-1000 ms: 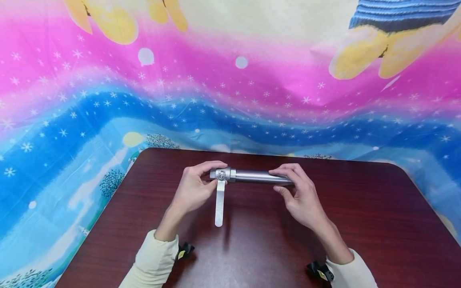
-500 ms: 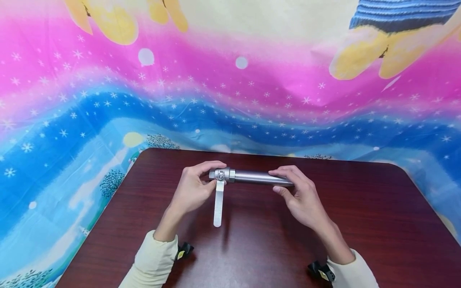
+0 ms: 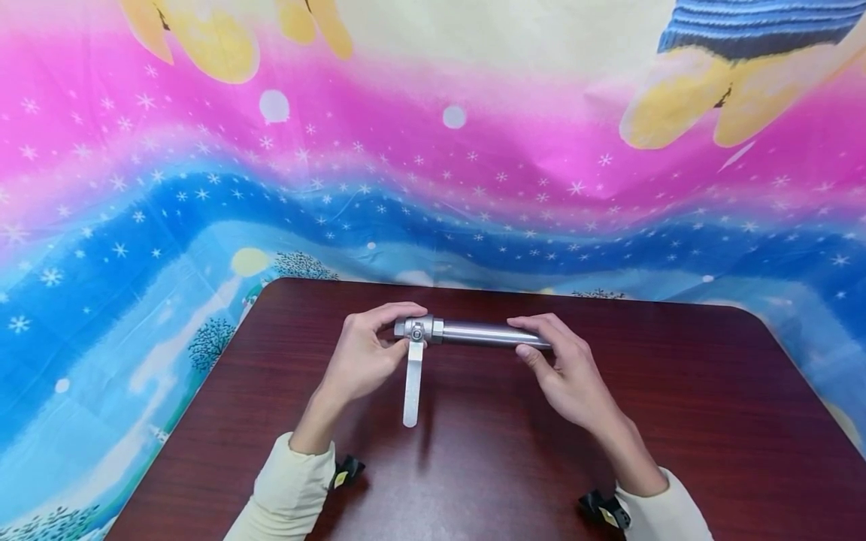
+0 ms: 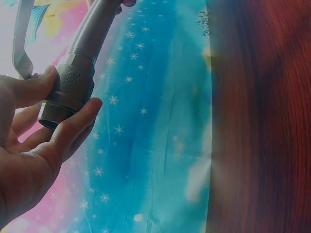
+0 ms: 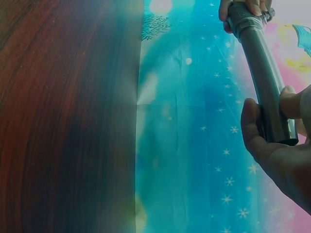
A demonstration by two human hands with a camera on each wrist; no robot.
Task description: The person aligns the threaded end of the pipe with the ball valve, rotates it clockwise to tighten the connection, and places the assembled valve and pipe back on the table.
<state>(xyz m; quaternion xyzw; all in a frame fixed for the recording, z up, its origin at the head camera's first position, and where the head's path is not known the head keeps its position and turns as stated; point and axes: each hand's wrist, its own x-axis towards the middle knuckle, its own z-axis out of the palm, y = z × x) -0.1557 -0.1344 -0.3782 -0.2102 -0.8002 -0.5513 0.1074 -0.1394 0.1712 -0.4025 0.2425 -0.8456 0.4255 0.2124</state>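
Note:
A silver ball valve (image 3: 422, 328) with a long flat lever handle (image 3: 412, 387) is joined to a smooth metal pipe (image 3: 480, 333). My left hand (image 3: 361, 357) pinches the valve body between thumb and fingers, and its open threaded end shows in the left wrist view. The lever points toward me. At the other end, my right hand (image 3: 568, 368) grips the pipe, thumb on the near side and fingers over the far side. The right wrist view shows the pipe's free end (image 5: 284, 138) between thumb and fingers. Both hands hold the piece level above the table.
Beneath the hands lies a dark red-brown wooden table (image 3: 473, 466) with rounded far corners. Behind it hangs a printed backdrop cloth (image 3: 433, 195) in pink and blue with snowflakes. Black wrist camera mounts (image 3: 348, 472) sit at both cuffs.
The right hand has shifted very slightly to the right along the pipe. The left hand, valve and lever stay almost in place.

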